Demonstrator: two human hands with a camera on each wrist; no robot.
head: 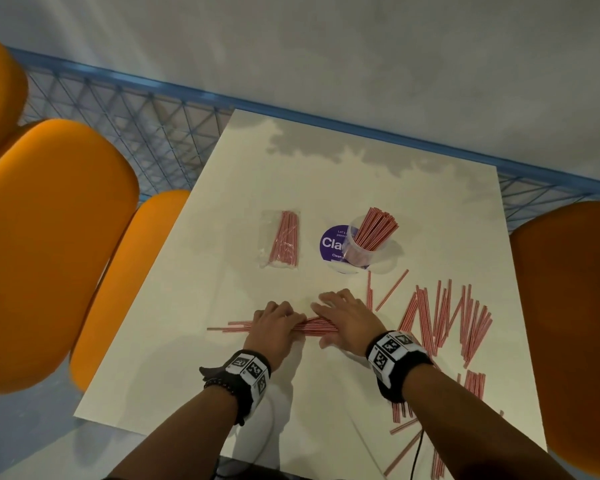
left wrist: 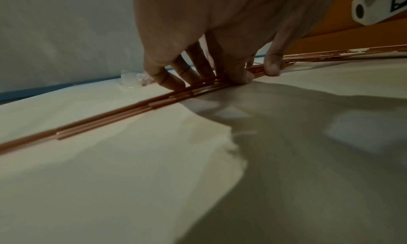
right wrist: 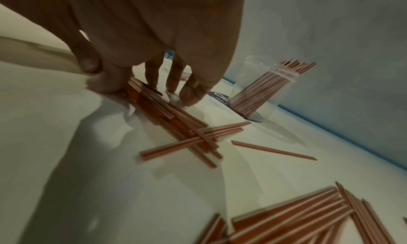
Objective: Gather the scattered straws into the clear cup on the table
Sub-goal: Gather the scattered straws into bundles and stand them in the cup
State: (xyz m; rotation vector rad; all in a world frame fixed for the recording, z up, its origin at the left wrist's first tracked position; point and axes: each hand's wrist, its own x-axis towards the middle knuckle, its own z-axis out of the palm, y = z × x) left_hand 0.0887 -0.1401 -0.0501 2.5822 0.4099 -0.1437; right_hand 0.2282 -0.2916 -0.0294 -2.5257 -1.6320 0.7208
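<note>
Your left grip (head: 274,323) pinches the bundle of straws (head: 314,327) lying on the bench (head: 222,393), nearer you than the clear cup (head: 364,244). Your right grip (head: 347,317) presses it with straight fingers. Square the staggered ends, close both grips round it, then lift. Loose straws (head: 447,313) wait right of the cup.

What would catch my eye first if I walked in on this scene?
Probably the left hand and right hand, both set over a bundle of straws lying flat in the middle of the white table. To their right lie the scattered straws, striped red and white. Behind the hands stands the clear cup, already bristling with straws.
</note>
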